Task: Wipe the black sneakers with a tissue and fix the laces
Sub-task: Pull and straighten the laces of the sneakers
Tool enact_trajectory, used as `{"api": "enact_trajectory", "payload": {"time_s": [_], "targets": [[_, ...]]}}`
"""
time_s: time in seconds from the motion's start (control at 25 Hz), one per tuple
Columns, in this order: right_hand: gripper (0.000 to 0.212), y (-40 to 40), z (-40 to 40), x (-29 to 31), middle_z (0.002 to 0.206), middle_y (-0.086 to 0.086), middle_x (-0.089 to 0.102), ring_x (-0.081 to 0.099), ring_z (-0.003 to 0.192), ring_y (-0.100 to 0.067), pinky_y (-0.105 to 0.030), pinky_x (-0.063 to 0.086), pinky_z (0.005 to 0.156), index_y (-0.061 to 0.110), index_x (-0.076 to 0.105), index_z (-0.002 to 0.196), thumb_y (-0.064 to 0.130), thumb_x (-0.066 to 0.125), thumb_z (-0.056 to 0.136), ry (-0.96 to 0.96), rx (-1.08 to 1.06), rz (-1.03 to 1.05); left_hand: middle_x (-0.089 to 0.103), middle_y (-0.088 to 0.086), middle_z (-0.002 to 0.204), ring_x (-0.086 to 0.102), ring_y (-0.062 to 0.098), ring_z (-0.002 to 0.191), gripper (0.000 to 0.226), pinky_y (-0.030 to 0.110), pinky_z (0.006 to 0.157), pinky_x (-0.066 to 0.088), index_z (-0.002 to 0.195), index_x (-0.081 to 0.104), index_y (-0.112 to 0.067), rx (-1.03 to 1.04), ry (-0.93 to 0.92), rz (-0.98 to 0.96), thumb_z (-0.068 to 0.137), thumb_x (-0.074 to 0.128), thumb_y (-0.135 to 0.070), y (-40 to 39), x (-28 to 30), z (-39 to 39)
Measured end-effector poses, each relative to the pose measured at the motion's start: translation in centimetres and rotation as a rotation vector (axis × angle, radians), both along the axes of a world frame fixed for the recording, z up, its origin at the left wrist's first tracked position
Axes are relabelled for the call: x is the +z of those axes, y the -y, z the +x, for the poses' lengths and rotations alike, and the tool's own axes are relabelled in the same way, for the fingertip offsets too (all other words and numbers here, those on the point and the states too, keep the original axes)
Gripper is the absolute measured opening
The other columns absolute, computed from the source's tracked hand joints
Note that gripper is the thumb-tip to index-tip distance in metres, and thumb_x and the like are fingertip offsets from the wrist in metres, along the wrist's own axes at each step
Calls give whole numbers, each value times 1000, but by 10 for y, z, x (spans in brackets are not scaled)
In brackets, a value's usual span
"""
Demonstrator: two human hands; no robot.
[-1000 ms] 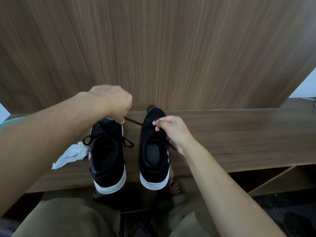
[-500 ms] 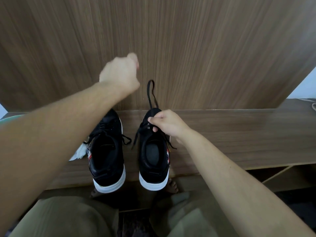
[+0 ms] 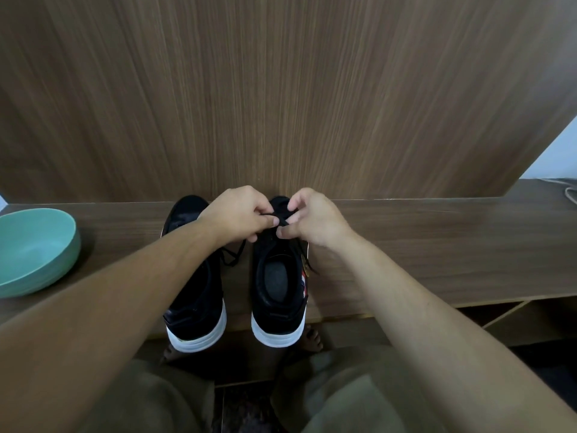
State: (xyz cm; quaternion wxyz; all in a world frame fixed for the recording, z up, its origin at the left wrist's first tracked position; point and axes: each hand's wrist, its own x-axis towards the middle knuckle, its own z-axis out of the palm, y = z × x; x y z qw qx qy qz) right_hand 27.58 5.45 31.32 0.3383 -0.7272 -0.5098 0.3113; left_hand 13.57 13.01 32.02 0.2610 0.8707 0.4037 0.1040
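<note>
Black lace now pinched between both hands; bowl newly visible.

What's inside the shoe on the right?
Inside the right sneaker you can see a dark grey insole at the heel end. Toward the toe, the inside is hidden by the left hand and right hand, which pinch its black lace.
</note>
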Motion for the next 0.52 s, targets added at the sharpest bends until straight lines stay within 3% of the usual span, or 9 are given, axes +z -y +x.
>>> {"api": "enact_trajectory", "payload": {"time_s": [0.08,0.16,0.28,0.4,0.52], "targets": [[32,3,-8,-5,71,12,65,64,78,-9,-27,50,74,25,60,93,12,78,71,220,-35,187,55,-9,45,55,0,41,12,22,57,45,79,68,-17,-21,46,-23,85,64,-28,1,1,-3],[26,6,-14,-10,80,13,68,65,86,-9,-28,51,79,24,70,101,16,74,77,295,1,258,57,-7,55,58,1,47,11,24,60,47,81,67,-17,-81,-2,33,84,64,-27,3,5,-7],[14,7,-13,-10,93,3,71,64,93,-15,-33,52,83,20,73,97,21,68,85,264,18,171,59,-6,77,61,16,79,12,31,67,47,89,64,-24,-110,-169,284,87,57,-34,6,11,-8],[14,5,-13,1,82,0,66,64,87,-19,-34,52,81,10,70,79,23,67,84,118,-26,-13,63,-1,96,60,24,93,17,35,71,48,100,63,-28,-95,-212,401,90,51,-35,9,10,-2],[22,0,-8,16,69,4,58,55,71,-14,-29,46,66,15,63,68,35,69,75,335,24,-156,63,0,106,60,25,98,22,36,70,48,109,62,-29,-100,-255,448,92,49,-33,6,9,4]]}}
